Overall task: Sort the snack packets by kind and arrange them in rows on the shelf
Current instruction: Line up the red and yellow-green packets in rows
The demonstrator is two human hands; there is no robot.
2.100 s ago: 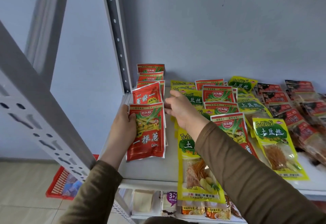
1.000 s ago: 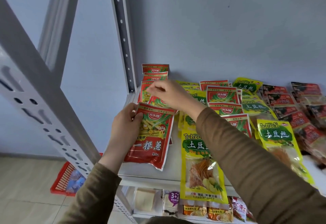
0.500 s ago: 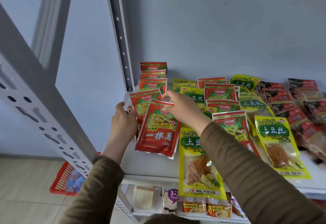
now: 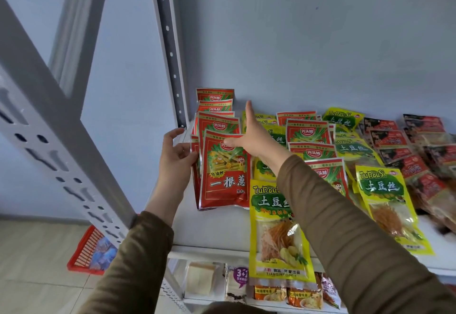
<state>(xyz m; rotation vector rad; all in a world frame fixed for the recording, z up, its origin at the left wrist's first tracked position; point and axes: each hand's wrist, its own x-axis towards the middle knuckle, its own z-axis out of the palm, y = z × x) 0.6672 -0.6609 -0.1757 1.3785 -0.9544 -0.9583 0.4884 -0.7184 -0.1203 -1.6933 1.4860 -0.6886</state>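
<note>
The near red packet [image 4: 225,173] lies flat at the left end of the shelf [image 4: 217,227], topping a column of red packets that overlap back toward the wall. The left hand [image 4: 176,158] curls loosely against its left edge, fingers partly open. The right hand [image 4: 249,136] is spread wide, thumb pressing the packet's top edge, gripping nothing. Yellow packets [image 4: 278,224] lie just to the right. The packet looks light, thin and slick, likely to slide and crinkle; its sealed side edges seem the surest places to pinch.
</note>
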